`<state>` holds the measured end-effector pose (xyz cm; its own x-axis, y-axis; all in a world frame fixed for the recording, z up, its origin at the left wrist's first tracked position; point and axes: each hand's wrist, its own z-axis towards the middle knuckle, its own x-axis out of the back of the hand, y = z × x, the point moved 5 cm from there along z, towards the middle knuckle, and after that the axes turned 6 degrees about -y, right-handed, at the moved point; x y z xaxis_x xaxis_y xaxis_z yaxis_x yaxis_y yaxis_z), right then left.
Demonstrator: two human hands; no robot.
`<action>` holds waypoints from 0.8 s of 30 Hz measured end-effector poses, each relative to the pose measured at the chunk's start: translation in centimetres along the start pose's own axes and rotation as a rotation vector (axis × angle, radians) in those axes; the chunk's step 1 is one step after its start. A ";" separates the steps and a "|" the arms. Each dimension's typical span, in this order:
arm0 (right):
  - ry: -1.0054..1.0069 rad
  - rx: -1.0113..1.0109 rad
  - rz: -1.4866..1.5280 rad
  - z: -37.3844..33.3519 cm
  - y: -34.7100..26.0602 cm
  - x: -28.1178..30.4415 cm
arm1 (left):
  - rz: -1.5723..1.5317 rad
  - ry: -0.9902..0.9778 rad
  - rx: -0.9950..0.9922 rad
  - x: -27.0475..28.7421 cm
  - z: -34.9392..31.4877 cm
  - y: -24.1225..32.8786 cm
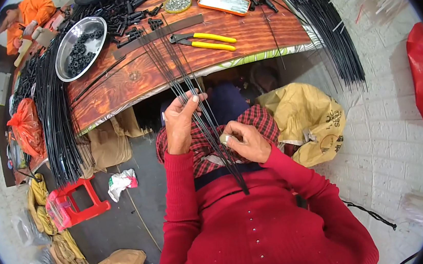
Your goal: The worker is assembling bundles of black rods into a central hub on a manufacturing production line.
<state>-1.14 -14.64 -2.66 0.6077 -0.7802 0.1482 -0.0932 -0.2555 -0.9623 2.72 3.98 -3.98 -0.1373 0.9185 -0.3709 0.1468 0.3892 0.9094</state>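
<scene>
My left hand [181, 118] is closed round several thin black rods [218, 142], pinched between thumb and fingers. They slant from over the table edge down to my waist, spread apart at the far end and drawn together at the near one. Close beside them on the right is my right hand [249, 140], its thumb and fingertips curled together. Something small and pale shows at those fingertips; its kind is unclear. Red-and-black checked cloth [259, 120] covers my lap under both hands.
On the wooden table [109, 93] lie yellow-handled pincers [209, 41], a flat metal bar [180, 29], a steel bowl [64, 53] of black rings, and a white tray [223, 3]. Rod bundles [55, 117] hang at the left. A red stool [87, 201] stands below; a person in orange [34, 11] sits far left.
</scene>
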 end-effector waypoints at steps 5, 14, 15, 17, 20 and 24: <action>-0.100 0.055 -0.156 1.4 -0.5 0.4 | 0.005 -0.013 0.007 -0.3 0.0 0.2; -0.199 0.043 -0.085 1.7 0.2 -0.1 | -0.014 -0.016 0.026 -0.3 -0.5 0.0; -0.168 0.073 -0.065 2.1 0.3 -0.3 | -0.030 -0.007 0.036 -0.1 -0.5 -0.1; -0.131 0.105 -0.045 3.3 0.6 -0.7 | -0.045 -0.002 0.045 -0.1 -0.1 -0.3; -0.142 -0.096 0.515 5.3 0.4 -2.6 | -0.028 -0.035 0.041 -0.4 0.6 0.0; -0.165 -0.206 0.763 7.2 -1.3 -3.2 | -0.086 -0.043 0.060 -0.1 2.7 1.2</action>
<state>2.72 -7.69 -3.50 0.4249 -0.6919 -0.5837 -0.6630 0.2012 -0.7211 5.60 4.51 -3.40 -0.1104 0.8830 -0.4562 0.1943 0.4693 0.8614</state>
